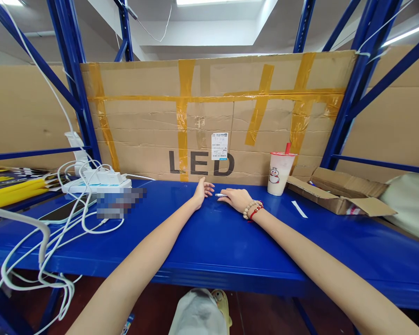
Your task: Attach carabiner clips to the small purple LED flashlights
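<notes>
On the blue shelf (202,242), my left hand (203,191) rests on its side with the thumb up and the fingers loosely curled and apart, holding nothing. Just to its right, my right hand (238,199) is closed palm down around a slim white pen-like object (220,195). Only the object's end pokes out toward my left hand; the remainder is hidden under the fingers. Beaded and red bracelets circle my right wrist. The two hands do not touch.
A lidded drink cup (278,174) with a red straw stands right of my hands, near a white paper strip (299,209) and an open cardboard box (335,188). Leftward lie a power strip (97,186), tangled white cables and a phone (63,210). A taped cardboard panel (143,125) closes the back.
</notes>
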The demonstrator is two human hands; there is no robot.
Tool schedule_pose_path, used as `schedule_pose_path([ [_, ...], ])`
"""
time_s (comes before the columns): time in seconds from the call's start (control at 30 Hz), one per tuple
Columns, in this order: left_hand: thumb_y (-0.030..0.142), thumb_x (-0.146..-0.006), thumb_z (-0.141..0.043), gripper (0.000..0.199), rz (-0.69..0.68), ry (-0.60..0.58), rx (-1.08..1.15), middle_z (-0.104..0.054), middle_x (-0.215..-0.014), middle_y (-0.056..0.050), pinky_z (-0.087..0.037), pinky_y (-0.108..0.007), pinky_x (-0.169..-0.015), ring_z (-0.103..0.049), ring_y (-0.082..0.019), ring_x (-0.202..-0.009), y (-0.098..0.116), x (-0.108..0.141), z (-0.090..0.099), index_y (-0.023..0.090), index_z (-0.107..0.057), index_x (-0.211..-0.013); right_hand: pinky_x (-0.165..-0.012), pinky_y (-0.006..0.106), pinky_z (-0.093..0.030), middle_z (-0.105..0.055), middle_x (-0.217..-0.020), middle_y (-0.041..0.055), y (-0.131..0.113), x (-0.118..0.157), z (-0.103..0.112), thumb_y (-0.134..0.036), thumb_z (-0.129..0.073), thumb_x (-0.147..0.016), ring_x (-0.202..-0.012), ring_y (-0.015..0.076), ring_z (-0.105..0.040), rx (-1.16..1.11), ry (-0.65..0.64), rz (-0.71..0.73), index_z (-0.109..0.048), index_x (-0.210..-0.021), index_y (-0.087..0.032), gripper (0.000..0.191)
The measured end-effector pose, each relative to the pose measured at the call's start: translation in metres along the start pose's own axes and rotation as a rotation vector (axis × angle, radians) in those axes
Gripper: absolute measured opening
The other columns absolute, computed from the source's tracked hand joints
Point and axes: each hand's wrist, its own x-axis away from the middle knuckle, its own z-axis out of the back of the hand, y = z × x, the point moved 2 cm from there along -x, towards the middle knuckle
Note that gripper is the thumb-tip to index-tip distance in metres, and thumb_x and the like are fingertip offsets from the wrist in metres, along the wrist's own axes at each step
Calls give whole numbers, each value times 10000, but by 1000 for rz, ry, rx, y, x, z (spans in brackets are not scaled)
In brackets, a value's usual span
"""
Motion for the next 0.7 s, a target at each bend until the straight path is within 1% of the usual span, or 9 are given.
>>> schedule_pose_path([
  [0.17,401,-870,-165,503,-17,-5,-4,-537,-609,-33,-275,-195,-476,-443,-73,-463,-2,-2,1,123,-538,-679,-545,229,-296,-630,-1034,26,-1,1,1,-502,-276,-906,-830,174,-607,-9,25,-21,-530,-1014,-241,380],
  [0.27,409,-865,-174,499,-33,-7,-15,-541,-613,-34,-282,-200,-486,-447,-76,-473,-5,-4,1,126,-539,-676,-544,236,-298,-647,-968,30,-1,1,1,-510,-295,-897,-783,169,-611,-22,50,-52,-533,-994,-238,375],
  [0.37,421,-861,-176,501,-43,-11,-31,-547,-625,-34,-287,-204,-491,-453,-78,-479,-6,-6,2,127,-541,-685,-562,247,-308,-656,-877,35,2,0,1,-499,-379,-861,-779,178,-609,-15,59,-132,-563,-921,-225,336],
  [0.47,426,-860,-172,505,-47,-16,-49,-548,-635,-33,-288,-202,-489,-454,-75,-476,-6,-6,2,125,-544,-698,-598,261,-328,-648,-842,47,7,-2,0,-462,-443,-825,-800,190,-597,-21,32,-243,-589,-858,-210,294],
  [0.53,418,-859,-167,505,-49,-19,-60,-548,-634,-34,-291,-199,-486,-455,-74,-473,-5,-6,2,122,-544,-699,-617,269,-342,-637,-860,61,10,-2,-1,-433,-459,-814,-811,192,-585,-32,20,-303,-597,-850,-196,277],
  [0.6,416,-854,-166,499,-52,-19,-72,-548,-631,-35,-294,-197,-486,-456,-74,-474,-5,-6,2,122,-540,-700,-631,275,-354,-615,-931,83,11,-2,-2,-425,-486,-792,-870,205,-561,-32,48,-341,-596,-875,-184,278],
  [0.7,420,-845,-167,490,-58,-18,-92,-544,-631,-36,-296,-194,-487,-457,-74,-475,-4,-6,2,123,-531,-707,-695,304,-370,-554,-1049,131,12,-1,-5,-470,-540,-738,-981,248,-498,-1,129,-407,-579,-974,-153,398],
])
